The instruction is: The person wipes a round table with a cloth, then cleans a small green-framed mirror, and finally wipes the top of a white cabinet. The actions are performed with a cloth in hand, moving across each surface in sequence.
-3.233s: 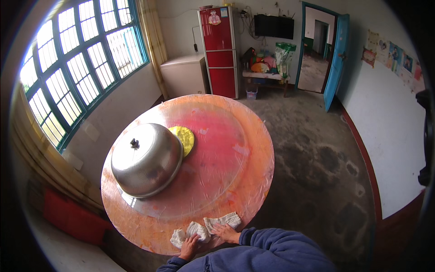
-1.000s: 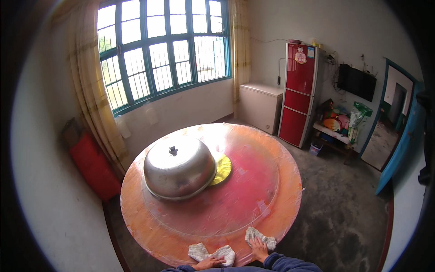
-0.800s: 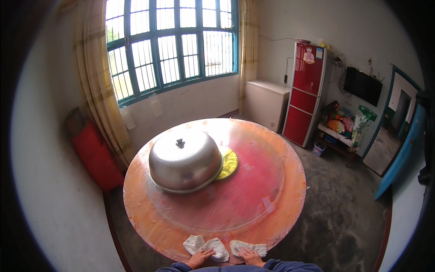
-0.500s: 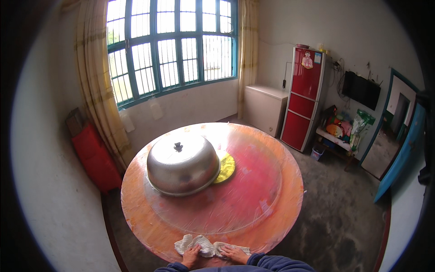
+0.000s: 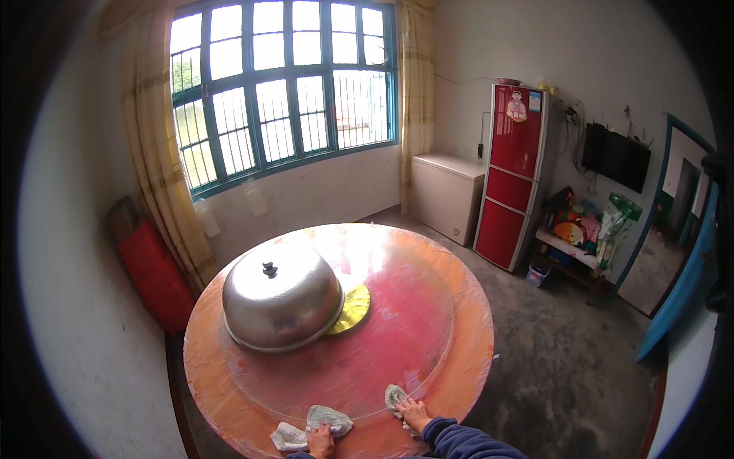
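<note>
**Left cloth (image 5: 330, 418) and right cloth (image 5: 394, 396) on a round table (image 5: 472, 329)**

The left cloth, off-white and bunched into two lobes, lies near the table's near edge, just past 6 o'clock. The left hand (image 5: 320, 441) touches its near side with bent fingers; whether they pinch the fabric or only press it, I cannot tell. The right cloth, also pale, lies at 5 o'clock, apart from the first. The right hand (image 5: 414, 415) reaches over it from a dark blue sleeve (image 5: 468, 441), fingers on the fabric; its grip cannot be told either.

The table has a wrinkled, glossy red-and-orange top. At 10 o'clock sits a silver dome cover (image 5: 283, 310) with a black knob (image 5: 269, 268). A yellow disc (image 5: 354, 310) shows at the dome's 3 o'clock side, partly hidden by it.

Beyond the table, a barred teal-framed window (image 5: 289, 84) stands toward 12, a pale chest freezer (image 5: 447, 200) at 1, a red refrigerator (image 5: 511, 187) between 1 and 2, and a wall-mounted black television (image 5: 616, 157) at 2.
</note>
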{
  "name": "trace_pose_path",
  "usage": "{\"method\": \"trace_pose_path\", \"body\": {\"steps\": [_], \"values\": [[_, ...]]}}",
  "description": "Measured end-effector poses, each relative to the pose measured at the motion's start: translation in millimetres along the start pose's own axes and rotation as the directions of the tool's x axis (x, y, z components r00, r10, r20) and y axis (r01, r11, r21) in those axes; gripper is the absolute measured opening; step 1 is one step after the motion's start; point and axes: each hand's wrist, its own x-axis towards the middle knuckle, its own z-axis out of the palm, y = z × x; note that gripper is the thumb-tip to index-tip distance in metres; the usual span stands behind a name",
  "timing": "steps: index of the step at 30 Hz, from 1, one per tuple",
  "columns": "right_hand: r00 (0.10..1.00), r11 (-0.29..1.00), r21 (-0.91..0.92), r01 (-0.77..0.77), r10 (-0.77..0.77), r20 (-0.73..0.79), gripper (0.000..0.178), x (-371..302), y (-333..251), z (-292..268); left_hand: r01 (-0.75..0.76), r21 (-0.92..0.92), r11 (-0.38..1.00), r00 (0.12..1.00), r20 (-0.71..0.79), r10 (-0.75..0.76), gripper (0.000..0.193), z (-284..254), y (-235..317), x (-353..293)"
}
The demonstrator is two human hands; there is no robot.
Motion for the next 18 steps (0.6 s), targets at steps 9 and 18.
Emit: {"method": "trace_pose_path", "body": {"steps": [9, 18], "values": [[0.986, 0.988, -0.016, -0.155, 0.154, -0.07, 0.053, -19.1, 111.7, -1.9, 0.013, -0.176, 0.984, 0.994, 0.108, 0.006, 0.038, 20.0, 109.9, 29.1], [0.937, 0.936, 0.11, -0.334, 0.342, -0.069, 0.045, -40.1, 169.7, -6.0, -0.31, -0.324, 0.894, 0.888, 0.236, 0.394, 0.038, 10.3, 145.6, 34.7]]}}
